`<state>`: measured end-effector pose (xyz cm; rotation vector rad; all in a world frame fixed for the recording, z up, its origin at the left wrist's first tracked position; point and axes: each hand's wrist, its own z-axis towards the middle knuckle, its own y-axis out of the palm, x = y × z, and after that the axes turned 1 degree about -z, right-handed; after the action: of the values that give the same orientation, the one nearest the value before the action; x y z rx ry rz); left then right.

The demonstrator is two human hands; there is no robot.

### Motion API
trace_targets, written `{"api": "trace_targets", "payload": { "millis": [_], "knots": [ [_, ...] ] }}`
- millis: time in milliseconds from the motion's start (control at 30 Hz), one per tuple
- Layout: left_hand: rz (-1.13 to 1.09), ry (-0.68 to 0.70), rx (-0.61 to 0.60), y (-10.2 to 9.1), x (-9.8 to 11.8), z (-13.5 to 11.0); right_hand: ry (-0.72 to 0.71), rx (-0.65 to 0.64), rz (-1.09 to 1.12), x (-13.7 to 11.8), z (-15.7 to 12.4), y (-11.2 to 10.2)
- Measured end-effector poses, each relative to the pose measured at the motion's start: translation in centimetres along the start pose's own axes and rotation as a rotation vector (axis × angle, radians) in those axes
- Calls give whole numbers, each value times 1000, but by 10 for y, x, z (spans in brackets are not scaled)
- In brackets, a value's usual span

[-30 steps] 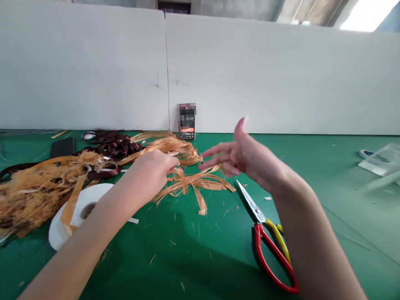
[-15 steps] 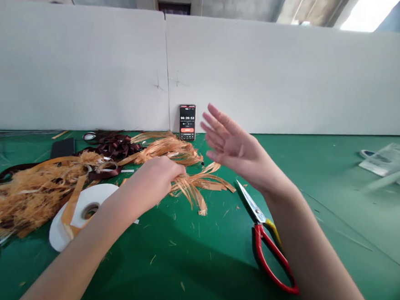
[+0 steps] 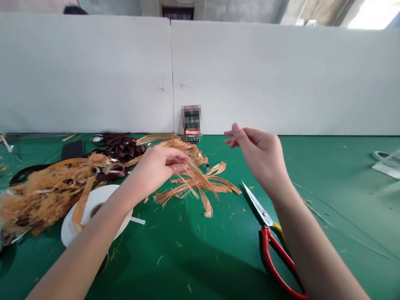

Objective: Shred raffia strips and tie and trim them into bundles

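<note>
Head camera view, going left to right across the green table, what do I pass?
Frayed raffia heap, white ribbon roll, loose raffia strips, red-handled scissors, clear plastic bag.

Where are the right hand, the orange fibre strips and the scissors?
Right hand (image 3: 262, 157): head view, on the back of the hand.
Orange fibre strips (image 3: 202, 186): head view, on the loose bunch beside the left hand.
Scissors (image 3: 258, 206): head view, on the steel blades.

Surfaces: rough fibre, polished steel, glossy plastic.
Matt, rough raffia strands (image 3: 202, 188); smooth steel scissor blades (image 3: 257, 210); glossy red plastic handles (image 3: 266, 255); sheeny dark ribbon (image 3: 120, 146); matt green mat (image 3: 194, 264).
</note>
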<state>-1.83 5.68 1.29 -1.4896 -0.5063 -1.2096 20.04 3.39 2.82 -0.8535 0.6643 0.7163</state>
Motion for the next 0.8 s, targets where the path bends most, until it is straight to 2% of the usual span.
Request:
{"api": "trace_targets", "payload": {
  "millis": [100, 200, 367, 500, 633, 800],
  "knots": [
    [-125, -17, 12, -2, 3, 2, 90, 0, 80, 4, 2, -2],
    [-171, -32, 91, -3, 6, 3, 129, -22, 135, 5, 2, -4],
    [-263, -77, 178, -5, 8, 3, 149, -79, 88, 1, 1, -6],
    [-315, -21, 200, -8, 9, 1, 173, -156, 37, -2, 0, -5],
    [-311, -37, 202, -9, 13, -3, 212, -254, 89, -6, -2, 0],
    [-424, -16, 208, -10, 12, -3, 250, -375, 116, -11, -6, 3]
  ]
}}
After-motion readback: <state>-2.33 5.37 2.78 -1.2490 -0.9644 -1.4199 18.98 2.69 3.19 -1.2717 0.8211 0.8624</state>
